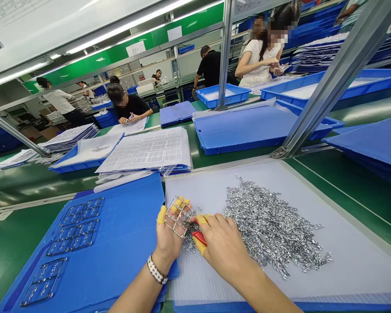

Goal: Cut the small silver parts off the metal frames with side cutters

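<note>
My left hand [168,238], with yellow finger cots and a bead bracelet, is closed on a small metal grid frame [178,216] held upright over the white sheet [345,243]. Beside it my right hand [223,244] grips red-handled cutters [198,237], their tip at the frame's lower right edge. A wide heap of small shiny metal pieces [273,224] lies on the white sheet just right of both hands. Left of my hands, a blue board [124,243] carries several emptied dark grid frames [80,226] laid flat.
A stack of clear blister trays [150,152] and blue bins [247,126] sit beyond the sheet. A slanted metal post [326,82] rises at the right. Several people work at benches behind, one in white [259,52], one in black [128,104].
</note>
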Action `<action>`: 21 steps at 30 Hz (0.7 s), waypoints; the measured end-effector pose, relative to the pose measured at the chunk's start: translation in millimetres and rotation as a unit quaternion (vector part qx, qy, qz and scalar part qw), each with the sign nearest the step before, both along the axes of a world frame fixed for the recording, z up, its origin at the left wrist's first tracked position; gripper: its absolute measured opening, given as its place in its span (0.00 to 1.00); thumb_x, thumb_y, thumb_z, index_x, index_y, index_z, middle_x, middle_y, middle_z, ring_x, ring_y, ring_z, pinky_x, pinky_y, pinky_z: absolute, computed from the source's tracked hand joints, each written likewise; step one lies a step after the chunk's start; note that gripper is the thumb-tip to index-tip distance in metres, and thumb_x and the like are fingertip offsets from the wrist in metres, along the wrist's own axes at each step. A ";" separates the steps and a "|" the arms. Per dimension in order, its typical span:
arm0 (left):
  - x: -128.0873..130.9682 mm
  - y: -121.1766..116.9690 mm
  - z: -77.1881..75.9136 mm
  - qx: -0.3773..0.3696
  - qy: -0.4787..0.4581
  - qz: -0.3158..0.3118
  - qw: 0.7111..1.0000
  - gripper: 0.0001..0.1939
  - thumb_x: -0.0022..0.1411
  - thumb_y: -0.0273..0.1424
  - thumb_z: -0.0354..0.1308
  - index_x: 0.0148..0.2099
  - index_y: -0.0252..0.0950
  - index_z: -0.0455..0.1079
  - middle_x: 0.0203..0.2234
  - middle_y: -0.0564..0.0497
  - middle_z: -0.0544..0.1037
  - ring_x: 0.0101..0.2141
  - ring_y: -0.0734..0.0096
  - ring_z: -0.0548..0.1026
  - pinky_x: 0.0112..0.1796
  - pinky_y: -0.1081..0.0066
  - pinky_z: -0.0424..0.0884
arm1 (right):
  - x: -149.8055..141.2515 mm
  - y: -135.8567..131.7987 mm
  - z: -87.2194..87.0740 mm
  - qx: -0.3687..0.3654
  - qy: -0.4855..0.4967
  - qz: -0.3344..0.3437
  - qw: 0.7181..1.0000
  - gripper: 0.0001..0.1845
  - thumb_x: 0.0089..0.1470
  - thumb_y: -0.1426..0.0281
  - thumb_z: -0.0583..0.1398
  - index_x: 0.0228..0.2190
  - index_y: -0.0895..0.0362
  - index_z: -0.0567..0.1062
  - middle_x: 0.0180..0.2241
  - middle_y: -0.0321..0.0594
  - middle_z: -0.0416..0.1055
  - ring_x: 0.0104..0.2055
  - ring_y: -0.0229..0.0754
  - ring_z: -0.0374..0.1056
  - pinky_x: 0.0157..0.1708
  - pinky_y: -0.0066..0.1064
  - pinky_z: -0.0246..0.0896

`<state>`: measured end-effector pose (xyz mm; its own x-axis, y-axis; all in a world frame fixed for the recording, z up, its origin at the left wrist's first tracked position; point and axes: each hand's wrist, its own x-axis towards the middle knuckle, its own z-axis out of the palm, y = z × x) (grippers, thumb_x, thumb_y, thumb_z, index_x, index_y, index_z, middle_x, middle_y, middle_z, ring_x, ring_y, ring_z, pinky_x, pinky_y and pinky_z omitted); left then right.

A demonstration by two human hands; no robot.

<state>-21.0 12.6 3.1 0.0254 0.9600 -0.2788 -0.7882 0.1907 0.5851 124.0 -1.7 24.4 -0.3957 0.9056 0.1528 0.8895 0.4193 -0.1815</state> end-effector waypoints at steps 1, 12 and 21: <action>0.1 -0.2 -0.2 -0.001 0.001 0.001 1.000 0.26 0.62 0.46 0.47 0.50 0.32 0.71 0.51 0.40 0.72 0.53 0.52 0.66 0.44 0.60 0.68 | -2.1 -0.8 -0.1 -0.002 0.003 0.002 1.000 0.13 0.53 0.68 0.57 0.42 0.55 0.71 0.36 0.42 0.72 0.40 0.50 0.64 0.36 0.40 0.51; 3.9 -3.0 1.8 -0.005 0.030 0.016 0.999 0.25 0.62 0.46 0.47 0.51 0.33 0.71 0.52 0.41 0.71 0.54 0.55 0.66 0.46 0.64 0.67 | -10.0 -2.5 -1.0 -0.013 -0.004 0.003 1.000 0.12 0.53 0.68 0.58 0.41 0.55 0.71 0.35 0.41 0.72 0.40 0.50 0.64 0.36 0.40 0.51; 2.8 -4.2 0.3 0.004 0.059 0.036 0.998 0.26 0.60 0.48 0.49 0.51 0.34 0.71 0.52 0.41 0.71 0.54 0.51 0.65 0.48 0.57 0.67 | -0.7 -1.5 -2.0 -0.029 0.062 -0.006 0.998 0.12 0.53 0.70 0.58 0.41 0.55 0.72 0.34 0.43 0.72 0.38 0.47 0.67 0.37 0.38 0.56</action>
<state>-18.2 8.4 3.4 -0.0758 0.9605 -0.2677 -0.7253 0.1311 0.6758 123.3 -3.2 22.4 -0.3671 0.9186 0.1465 0.8634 0.3951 -0.3137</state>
